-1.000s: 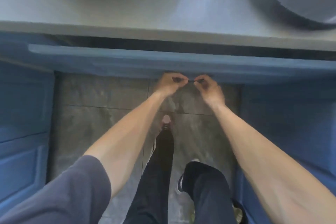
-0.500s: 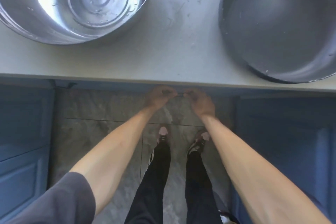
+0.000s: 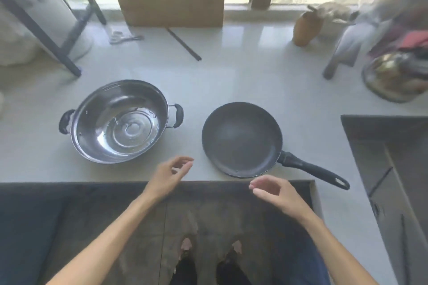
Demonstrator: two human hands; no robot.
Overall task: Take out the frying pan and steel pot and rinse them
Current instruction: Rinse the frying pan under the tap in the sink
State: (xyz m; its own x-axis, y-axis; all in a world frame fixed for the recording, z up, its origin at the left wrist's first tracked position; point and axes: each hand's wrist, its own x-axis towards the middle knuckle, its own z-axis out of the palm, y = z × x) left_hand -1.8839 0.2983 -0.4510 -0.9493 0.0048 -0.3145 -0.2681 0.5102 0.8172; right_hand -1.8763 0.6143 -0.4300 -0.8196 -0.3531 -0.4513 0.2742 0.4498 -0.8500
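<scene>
While nothing is gripped, the pot (image 3: pixel 120 121) is seen at the left of the counter (image 3: pixel 231 76), upright, its two handles free for lifting. Just right of it and nearer the counter edge, the left hand (image 3: pixel 170 174) is held loosely open and empty. The pan (image 3: pixel 242 139) is set beside the pot, apart from it, handle angled toward the sink (image 3: pixel 393 157), presumably for an easy carry. Below the pan's rim the right hand (image 3: pixel 274 193) is raised, relaxed, empty.

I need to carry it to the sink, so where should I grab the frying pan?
Take the frying pan by its long black handle, coming from the right with the right hand. The handle juts toward the near right, past the counter edge, nearest that hand.
</scene>
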